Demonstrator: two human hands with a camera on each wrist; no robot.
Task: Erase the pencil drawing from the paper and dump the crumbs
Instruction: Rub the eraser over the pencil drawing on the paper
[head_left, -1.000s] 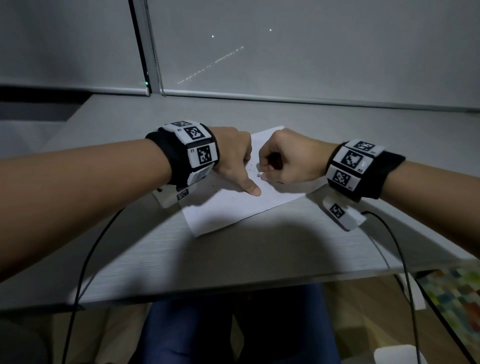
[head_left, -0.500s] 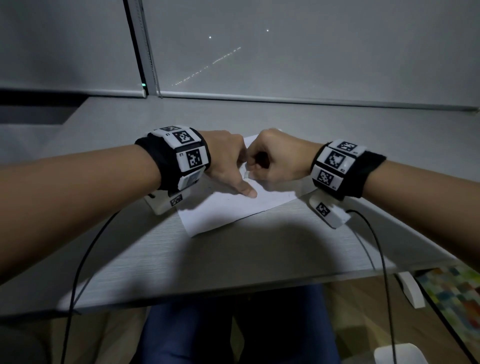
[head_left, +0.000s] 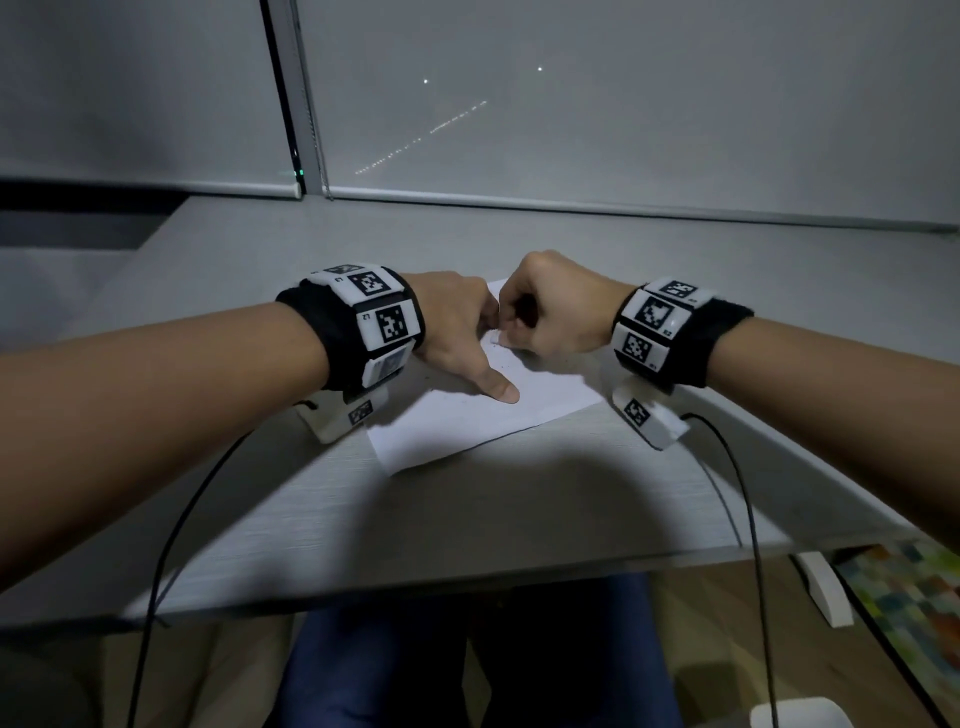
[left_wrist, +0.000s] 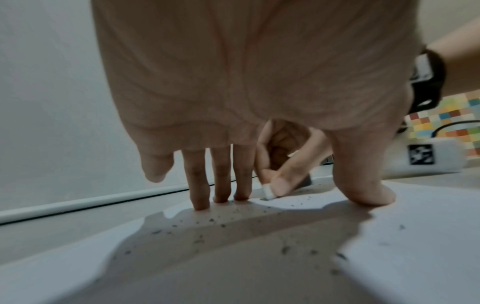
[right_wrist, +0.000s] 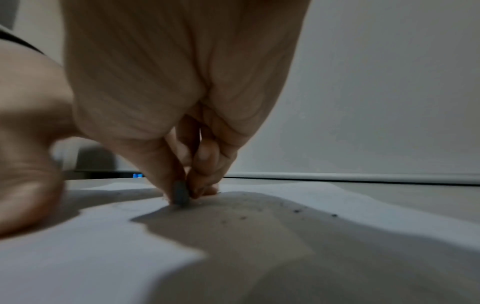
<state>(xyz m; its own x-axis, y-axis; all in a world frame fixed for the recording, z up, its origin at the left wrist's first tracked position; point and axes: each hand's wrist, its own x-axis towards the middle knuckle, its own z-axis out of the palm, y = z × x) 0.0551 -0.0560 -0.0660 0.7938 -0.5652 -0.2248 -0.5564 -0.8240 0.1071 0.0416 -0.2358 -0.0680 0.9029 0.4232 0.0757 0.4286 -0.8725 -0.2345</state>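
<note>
Fingers: right hand (head_left: 558, 306) pinches eraser (left_wrist: 268, 192) | left hand (head_left: 457, 332) straight, pressing paper (head_left: 467, 421) | crumbs (left_wrist: 210, 221) scattered on it

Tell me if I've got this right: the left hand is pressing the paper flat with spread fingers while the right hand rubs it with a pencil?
Nearly. The right hand pinches a small eraser, not a pencil; the left wrist view shows its white tip on the paper, among dark crumbs. The left hand does press the sheet with spread fingers.
</note>
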